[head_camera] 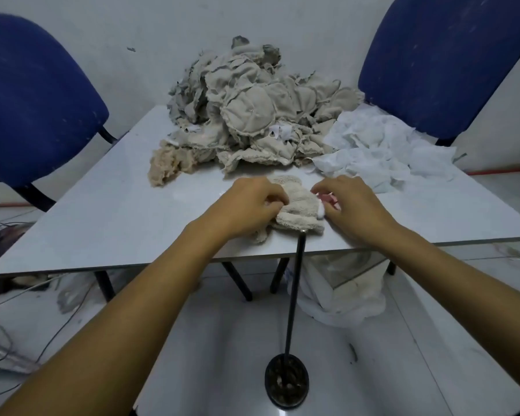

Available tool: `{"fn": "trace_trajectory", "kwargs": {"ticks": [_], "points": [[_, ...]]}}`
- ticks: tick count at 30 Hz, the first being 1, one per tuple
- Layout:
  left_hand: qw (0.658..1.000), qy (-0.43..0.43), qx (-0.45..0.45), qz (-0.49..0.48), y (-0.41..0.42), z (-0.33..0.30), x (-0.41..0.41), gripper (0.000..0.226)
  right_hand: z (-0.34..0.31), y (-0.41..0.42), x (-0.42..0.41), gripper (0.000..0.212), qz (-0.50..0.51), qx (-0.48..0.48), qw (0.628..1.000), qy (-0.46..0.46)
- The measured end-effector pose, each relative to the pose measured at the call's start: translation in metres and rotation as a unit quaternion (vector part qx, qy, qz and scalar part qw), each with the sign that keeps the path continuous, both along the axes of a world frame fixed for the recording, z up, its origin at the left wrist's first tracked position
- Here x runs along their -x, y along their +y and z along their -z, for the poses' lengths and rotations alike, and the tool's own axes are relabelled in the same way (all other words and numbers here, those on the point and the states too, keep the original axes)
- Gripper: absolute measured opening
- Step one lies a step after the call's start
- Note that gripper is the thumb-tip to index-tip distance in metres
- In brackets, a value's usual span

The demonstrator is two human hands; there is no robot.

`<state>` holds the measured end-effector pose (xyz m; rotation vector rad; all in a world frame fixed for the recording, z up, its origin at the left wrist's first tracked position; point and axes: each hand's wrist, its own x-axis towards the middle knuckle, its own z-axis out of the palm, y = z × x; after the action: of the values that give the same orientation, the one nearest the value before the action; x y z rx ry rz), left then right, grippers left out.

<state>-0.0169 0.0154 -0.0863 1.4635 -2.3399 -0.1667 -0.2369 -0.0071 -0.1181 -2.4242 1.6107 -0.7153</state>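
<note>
At the near edge of the counter [117, 223], the left hand [249, 202] grips a beige terry cloth [300, 205] with curled fingers. The right hand [354, 205] pinches its right edge. A heap of beige fabric rounds [252, 115] lies behind.

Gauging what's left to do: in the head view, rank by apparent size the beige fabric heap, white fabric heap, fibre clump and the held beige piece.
1. beige fabric heap
2. white fabric heap
3. fibre clump and beige piece look alike; the piece is nearer the camera, so unranked.
</note>
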Motion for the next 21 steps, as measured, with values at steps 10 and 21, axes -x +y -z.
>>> {"fn": "trace_trajectory", "kwargs": {"ticks": [10, 21], "points": [[0.995, 0.073, -0.04, -0.058, -0.01, 0.003, 0.016, 0.008, 0.004, -0.007, 0.02, 0.037, 0.171, 0.109, 0.97, 0.135], [0.991, 0.022, -0.042, -0.122, -0.01, -0.002, 0.013, 0.005, -0.003, -0.005, 0.024, 0.04, 0.173, 0.106, 0.974, 0.103]]}}
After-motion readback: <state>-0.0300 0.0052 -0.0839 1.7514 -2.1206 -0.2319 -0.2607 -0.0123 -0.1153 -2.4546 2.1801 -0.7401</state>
